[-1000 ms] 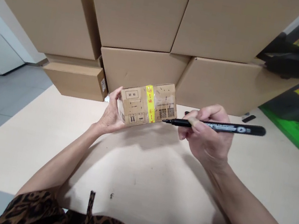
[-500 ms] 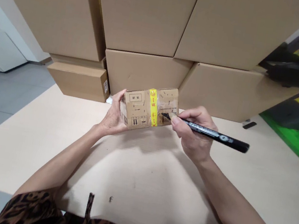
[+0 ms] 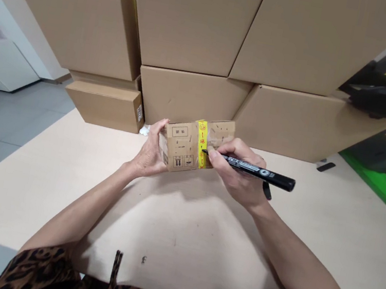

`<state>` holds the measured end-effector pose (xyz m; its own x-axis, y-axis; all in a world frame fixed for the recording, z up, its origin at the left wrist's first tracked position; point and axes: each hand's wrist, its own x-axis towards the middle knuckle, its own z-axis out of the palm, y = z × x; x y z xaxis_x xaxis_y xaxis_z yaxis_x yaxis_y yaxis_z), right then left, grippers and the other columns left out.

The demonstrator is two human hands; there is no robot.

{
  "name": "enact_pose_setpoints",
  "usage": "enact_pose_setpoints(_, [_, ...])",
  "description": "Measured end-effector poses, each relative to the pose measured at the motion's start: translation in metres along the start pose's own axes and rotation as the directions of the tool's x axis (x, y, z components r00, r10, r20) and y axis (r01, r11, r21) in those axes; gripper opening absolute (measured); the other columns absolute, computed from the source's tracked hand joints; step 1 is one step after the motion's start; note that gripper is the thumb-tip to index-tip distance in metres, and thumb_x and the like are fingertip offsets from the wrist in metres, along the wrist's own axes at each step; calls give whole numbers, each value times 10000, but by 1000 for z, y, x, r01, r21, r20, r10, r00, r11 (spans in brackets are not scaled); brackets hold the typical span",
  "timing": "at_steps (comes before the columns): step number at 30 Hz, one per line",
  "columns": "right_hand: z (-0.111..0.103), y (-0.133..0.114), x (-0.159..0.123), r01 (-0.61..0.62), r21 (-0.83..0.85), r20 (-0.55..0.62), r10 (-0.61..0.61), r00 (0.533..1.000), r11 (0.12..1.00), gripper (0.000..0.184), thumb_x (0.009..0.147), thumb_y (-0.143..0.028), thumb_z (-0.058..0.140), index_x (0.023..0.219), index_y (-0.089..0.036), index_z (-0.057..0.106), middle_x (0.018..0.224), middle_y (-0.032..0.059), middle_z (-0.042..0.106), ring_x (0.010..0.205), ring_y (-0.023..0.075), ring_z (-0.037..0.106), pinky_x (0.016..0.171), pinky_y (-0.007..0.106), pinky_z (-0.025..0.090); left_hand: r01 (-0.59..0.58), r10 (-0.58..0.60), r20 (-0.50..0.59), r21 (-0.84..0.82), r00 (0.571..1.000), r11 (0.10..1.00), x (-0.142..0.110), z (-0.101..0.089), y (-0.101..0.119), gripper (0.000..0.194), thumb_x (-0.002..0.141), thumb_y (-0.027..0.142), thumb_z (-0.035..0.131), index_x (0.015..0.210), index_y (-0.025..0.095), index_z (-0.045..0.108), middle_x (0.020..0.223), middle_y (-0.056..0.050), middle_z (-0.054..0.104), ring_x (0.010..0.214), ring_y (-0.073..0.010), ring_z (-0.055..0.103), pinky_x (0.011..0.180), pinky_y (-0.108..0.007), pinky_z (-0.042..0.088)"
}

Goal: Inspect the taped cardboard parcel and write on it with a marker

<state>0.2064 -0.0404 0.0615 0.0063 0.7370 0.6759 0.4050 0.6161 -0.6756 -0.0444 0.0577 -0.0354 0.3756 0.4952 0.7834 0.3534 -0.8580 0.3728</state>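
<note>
A small cardboard box (image 3: 183, 144) with a yellow tape band and printed symbols stands on the pale table (image 3: 61, 181). My left hand (image 3: 149, 153) grips its left end. My right hand (image 3: 238, 174) holds a black marker (image 3: 262, 173), and the marker's tip touches the box front right by the yellow band. My right hand covers the right part of the box front.
Large cardboard cartons (image 3: 198, 22) are stacked against the back of the table, with a smaller flat carton (image 3: 105, 105) at the left. A small black object (image 3: 326, 167) lies at the right, and a small black piece (image 3: 266, 191) lies under the marker. Grey floor is at the left.
My right hand moved left and brought the marker tip from beside the box onto its front, then further left to the yellow band. My left hand kept hold of the box.
</note>
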Motion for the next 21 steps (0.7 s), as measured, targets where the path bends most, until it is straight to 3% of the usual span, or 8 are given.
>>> enact_pose_setpoints(3, [-16,-1,-9,22,-26,-8,-22,1000,999,227,907,-266,731,738,-261,579,580,-78,542,483,97,461,464,252,373,26,-26,-4,-6,1000,1000,1,-1,-1,1446,610,620,999,1699,317,98,1571,-206,403,1450,-430,529,1198,-702,488])
enact_pose_setpoints(5, [-29,2,-18,117,-77,79,-111,991,990,162,936,-246,732,835,-279,609,616,-76,579,484,104,476,466,259,388,30,-30,-6,2,1000,1000,0,-1,-1,1453,603,622,1002,1700,323,96,1567,-201,409,1442,-427,538,1188,-704,499])
enact_pose_setpoints(7, [-40,9,-29,301,-148,302,-247,921,942,117,968,-193,692,928,-283,628,707,-49,641,538,119,531,515,268,447,25,-25,-12,19,1000,1000,0,0,-1,1449,599,617,1005,1699,340,105,1586,-193,388,1444,-422,539,1186,-700,508])
enact_pose_setpoints(9, [-47,19,-43,503,-232,513,-335,790,833,219,991,-74,540,916,-259,631,743,-9,650,588,144,551,571,287,474,20,-19,-22,30,1000,999,-1,1,0,1452,593,615,1009,1700,355,106,1602,-185,368,1451,-421,534,1187,-696,511])
enact_pose_setpoints(12, [-47,36,-66,610,-372,711,-207,672,700,393,901,76,391,844,-207,658,759,44,643,614,167,538,610,309,457,8,-7,-39,29,999,1000,0,3,0,1450,597,624,1003,1701,347,105,1602,-188,368,1458,-429,528,1181,-702,511])
enact_pose_setpoints(15, [-42,48,-85,566,-413,796,-19,605,713,393,918,75,399,824,-183,679,803,69,656,677,181,566,663,317,466,1,0,-31,17,1000,1000,0,3,-1,1453,594,656,994,1700,333,108,1586,-191,394,1444,-426,537,1171,-701,513])
enact_pose_setpoints(18, [-41,54,-96,503,-445,811,96,577,741,391,915,77,410,834,-179,695,857,79,674,711,186,597,669,310,479,15,-16,-24,-14,1000,1000,0,3,-5,1480,562,693,999,1697,344,116,1581,-186,399,1424,-416,545,1176,-697,502])
enact_pose_setpoints(21, [-48,61,-94,359,-490,771,203,603,794,391,956,4,443,1117,-177,750,1049,116,719,843,205,682,751,319,551,32,-34,-36,-56,999,998,0,3,-9,1518,499,713,1017,1689,368,140,1571,-171,402,1441,-421,521,1201,-705,468])
